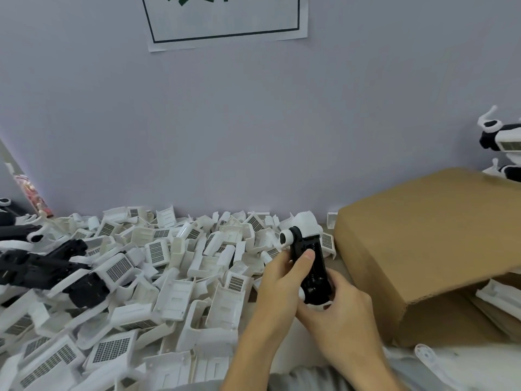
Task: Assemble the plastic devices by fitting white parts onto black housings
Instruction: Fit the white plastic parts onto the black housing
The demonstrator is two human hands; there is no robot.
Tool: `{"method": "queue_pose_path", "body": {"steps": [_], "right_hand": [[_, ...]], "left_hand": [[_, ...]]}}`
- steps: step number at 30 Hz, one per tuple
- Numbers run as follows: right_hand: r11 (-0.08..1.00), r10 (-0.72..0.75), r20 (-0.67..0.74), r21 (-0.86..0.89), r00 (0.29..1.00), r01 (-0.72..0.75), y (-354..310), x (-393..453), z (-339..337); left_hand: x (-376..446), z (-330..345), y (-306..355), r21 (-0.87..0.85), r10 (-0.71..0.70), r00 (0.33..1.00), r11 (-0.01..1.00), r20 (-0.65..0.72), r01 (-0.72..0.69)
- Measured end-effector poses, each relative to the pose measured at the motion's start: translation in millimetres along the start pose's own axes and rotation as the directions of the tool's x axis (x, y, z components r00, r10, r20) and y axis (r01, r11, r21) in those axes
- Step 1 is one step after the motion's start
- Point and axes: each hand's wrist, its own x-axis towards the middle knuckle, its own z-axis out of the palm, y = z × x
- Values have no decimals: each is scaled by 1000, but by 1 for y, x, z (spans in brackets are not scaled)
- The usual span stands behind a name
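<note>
The black housing (310, 266) is held up over the near right part of the tabletop (342, 268), between both hands, with its long axis running away from the person and tilting slightly left. A white cap (308, 224) already sits on its far end, and a white round piece (286, 239) is at the far left side. The left hand (277, 289) grips the housing from the left, thumb laid across its upper face. The right hand (342, 314) wraps the near end from below and right, fingers curled around it. Both are about equally close; the right looks to be steadying, so any pressing home of the white part probably falls to the left thumb.

Left of the hands lies a deep pile of white parts (158, 280), many with grid faces. Loose black housings (42, 266) lie at the far left. A cardboard box (428, 249) stands just right of the hands. Finished units (501, 139) show at the right edge. Behind is a pale wall (253, 122) with a paper sign (225, 21).
</note>
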Motion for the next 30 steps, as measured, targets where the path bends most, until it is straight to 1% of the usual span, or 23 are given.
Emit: {"method": "queue_pose_path", "body": {"steps": [4, 10, 13, 18, 21, 22, 24, 27, 28, 30], "right_hand": [[999, -6, -25, -39, 1000, 5, -2, 0, -1], [999, -15, -30, -44, 999, 14, -3, 0, -4], [1000, -28, -7, 4, 1000, 28, -4, -1, -3], [996, -40, 98, 86, 994, 32, 0, 0, 4], [991, -14, 64, 135, 998, 5, 4, 2, 5], [986, 10, 37, 167, 999, -16, 4, 3, 4], [957, 55, -18, 288, 998, -47, 6, 5, 2], [866, 102, -49, 496, 994, -65, 6, 9, -1], [836, 122, -48, 543, 991, -77, 6, 10, -2], [825, 154, -70, 558, 986, -89, 8, 13, -4]], "left_hand": [[1, 1, -2, 59, 20, 1000, 998, -8, -19], [0, 0, -3, 69, 17, 1000, 998, -24, -16], [0, -1, -4, 71, 31, 999, 997, -28, -29], [4, -2, -8, 125, 104, 992, 988, -74, -94], [8, -5, -12, 164, 158, 981, 976, -108, -140], [9, -6, -13, 199, 180, 978, 967, -102, -157], [10, -7, -17, 291, 211, 976, 939, -56, -186], [10, -8, -22, 432, 256, 965, 864, 63, -258], [9, -8, -24, 485, 278, 955, 825, 98, -290], [9, -9, -27, 550, 303, 940, 764, 155, -337]]}}
